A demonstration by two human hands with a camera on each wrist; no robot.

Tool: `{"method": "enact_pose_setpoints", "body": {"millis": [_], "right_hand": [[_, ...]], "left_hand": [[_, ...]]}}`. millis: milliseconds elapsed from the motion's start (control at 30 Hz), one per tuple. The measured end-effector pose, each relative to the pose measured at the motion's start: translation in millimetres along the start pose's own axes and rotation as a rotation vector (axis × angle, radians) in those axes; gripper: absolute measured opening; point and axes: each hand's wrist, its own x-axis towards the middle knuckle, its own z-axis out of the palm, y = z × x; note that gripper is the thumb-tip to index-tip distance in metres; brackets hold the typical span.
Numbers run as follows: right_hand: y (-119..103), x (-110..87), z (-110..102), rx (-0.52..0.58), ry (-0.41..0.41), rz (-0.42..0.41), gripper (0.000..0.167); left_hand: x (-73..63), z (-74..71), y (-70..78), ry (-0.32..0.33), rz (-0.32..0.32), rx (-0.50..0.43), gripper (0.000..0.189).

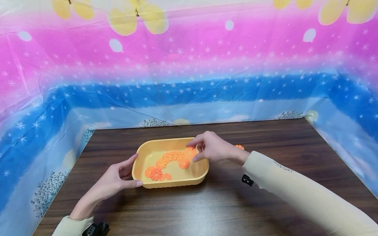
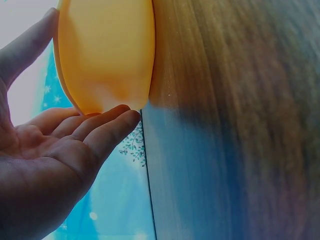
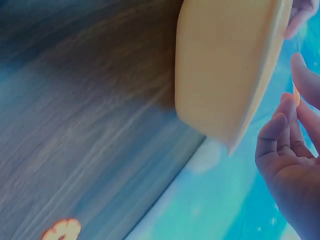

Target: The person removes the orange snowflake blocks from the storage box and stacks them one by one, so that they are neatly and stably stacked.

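Observation:
A shallow yellow plastic tray (image 1: 174,182) stands on the table in the head view, with several orange notched discs (image 1: 162,163) lying flat inside. My left hand (image 1: 113,178) holds its left end, thumb at the near corner and fingers at the far one. In the left wrist view, those fingers (image 2: 107,125) lie along the outer wall. Over the tray's right end, my right hand (image 1: 214,147) pinches a small orange disc (image 3: 296,95) between thumb and fingertips, seen edge-on in the right wrist view.
Another orange disc (image 1: 240,147) lies on the table beyond the right wrist. The dark wood-grain table (image 1: 265,137) is bordered at the back and sides by a patterned cloth (image 1: 189,95).

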Motion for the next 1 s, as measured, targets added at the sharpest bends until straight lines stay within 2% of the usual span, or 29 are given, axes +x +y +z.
{"method": "enact_pose_setpoints", "body": {"millis": [200,400,667,1000], "right_hand": [[9.2,-13.8,-18.3,-0.025,0.066,0.014,0.047],[25.8,-30.8,-36.2,-0.040,0.120,0.065,0.049],[61.1,-59.3,-56.3,-0.048,0.184,0.143,0.048],[107.0,-87.6,-63.0,-0.068,0.220,0.235,0.044]], "left_hand": [[-0.2,0.7,0.2,0.005,-0.010,0.017,0.093],[0.4,0.7,-0.4,0.008,0.002,0.023,0.093],[-0.4,1.1,-1.7,0.009,0.011,0.011,0.093],[0.8,1.4,-0.8,0.009,0.000,0.013,0.093]]}}
